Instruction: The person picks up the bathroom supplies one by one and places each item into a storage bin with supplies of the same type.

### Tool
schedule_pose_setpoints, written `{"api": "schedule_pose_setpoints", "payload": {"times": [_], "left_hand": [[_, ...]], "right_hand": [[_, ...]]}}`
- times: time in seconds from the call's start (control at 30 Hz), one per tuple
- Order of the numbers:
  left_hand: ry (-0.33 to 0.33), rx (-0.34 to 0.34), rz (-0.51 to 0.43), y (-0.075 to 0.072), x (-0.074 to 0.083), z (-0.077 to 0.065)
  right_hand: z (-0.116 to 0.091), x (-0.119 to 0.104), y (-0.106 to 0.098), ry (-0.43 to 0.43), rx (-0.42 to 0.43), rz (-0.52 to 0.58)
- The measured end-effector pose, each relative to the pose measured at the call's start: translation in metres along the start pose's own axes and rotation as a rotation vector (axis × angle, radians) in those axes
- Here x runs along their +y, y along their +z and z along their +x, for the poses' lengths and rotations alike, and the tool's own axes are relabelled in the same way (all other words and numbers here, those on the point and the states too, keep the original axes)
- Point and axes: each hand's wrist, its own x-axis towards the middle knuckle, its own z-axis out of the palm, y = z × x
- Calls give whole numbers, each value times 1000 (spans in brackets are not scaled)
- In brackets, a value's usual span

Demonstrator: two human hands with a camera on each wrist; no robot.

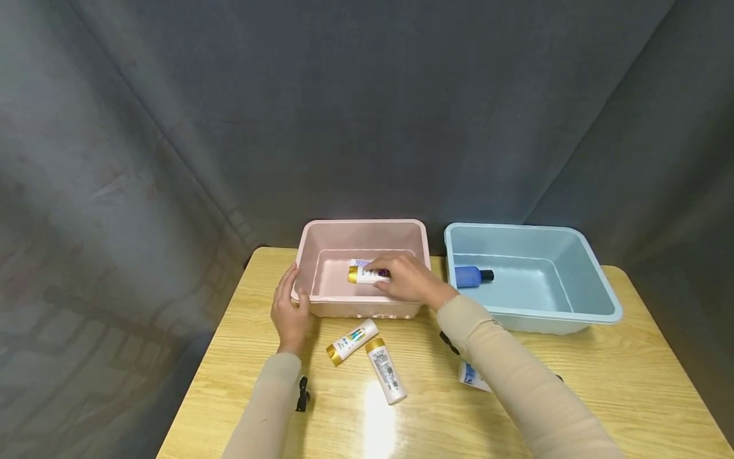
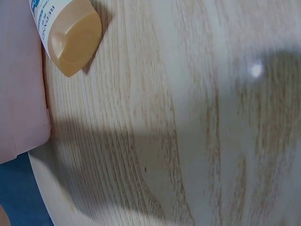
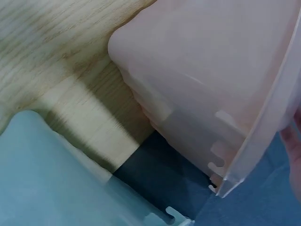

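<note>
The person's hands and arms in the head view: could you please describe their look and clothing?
The left sleeve and right sleeve are long, plain and beige, reaching the wrists. The left hand and right hand wear no gloves. A small black piece shows beside the left sleeve and another black piece beside the right; both are too small to identify.

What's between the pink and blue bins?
Bare tabletop separates the pink bin from the blue bin, with dark cloth past its edge; the right wrist view shows it.

Wood table [image 1: 229, 376] beneath pink bin [image 1: 367, 308], blue bin [image 1: 533, 287], three whitish bottles [image 1: 352, 342].
</note>
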Motion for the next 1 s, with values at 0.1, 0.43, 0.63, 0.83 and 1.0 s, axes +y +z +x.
{"api": "schedule_pose_setpoints", "payload": {"times": [0.1, 0.43, 0.63, 0.83, 1.0], "left_hand": [[-5, -18, -3, 0, 1, 0], [5, -11, -7, 0, 1, 0], [-5, -12, -8, -2, 0, -1], [-2, -2, -5, -3, 1, -2], [-3, -4, -8, -2, 2, -2]], "right_hand": [[0, 4, 1, 58, -24, 24], [-2, 16, 7, 121, -62, 62], [-3, 14, 10, 178, -154, 87], [-3, 14, 13, 193, -180, 80], [-3, 16, 14, 194, -177, 80]]}}
